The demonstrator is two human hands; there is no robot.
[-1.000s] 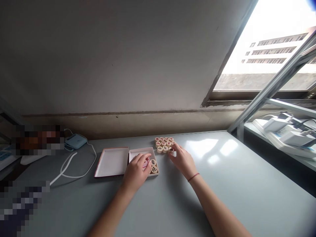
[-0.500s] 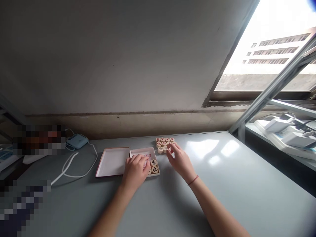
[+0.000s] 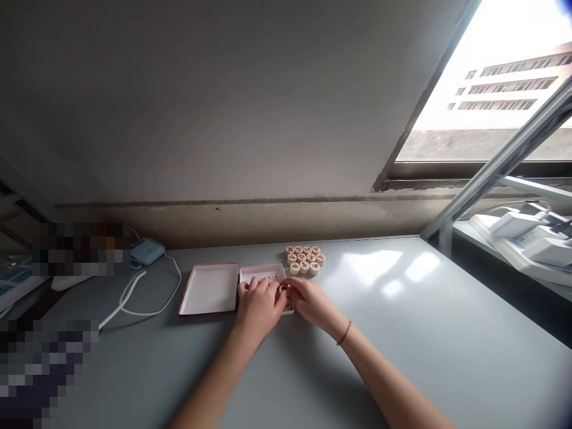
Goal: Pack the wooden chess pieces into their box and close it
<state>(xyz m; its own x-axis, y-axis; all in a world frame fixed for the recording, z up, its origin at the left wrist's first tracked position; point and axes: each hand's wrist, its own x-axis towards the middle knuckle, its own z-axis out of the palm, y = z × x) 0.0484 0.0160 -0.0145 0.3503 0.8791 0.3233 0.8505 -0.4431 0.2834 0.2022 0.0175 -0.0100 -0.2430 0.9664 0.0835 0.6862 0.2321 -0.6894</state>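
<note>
A small white box lies on the grey table, its open lid beside it on the left. My left hand rests curled over the box's near half and hides most of what lies inside. My right hand has come against the box's right side, fingers pinched on a round wooden chess piece over the box. Behind the box, several round wooden chess pieces with red and black characters stand in a tight cluster.
A blue device with a white cable lies at the back left. A wall runs behind the table, and a window frame stands at the right with white equipment on a ledge.
My right hand left the cluster of pieces and moved left to the box, carrying one piece. My left hand stayed over the box. The camera shifted slightly.
</note>
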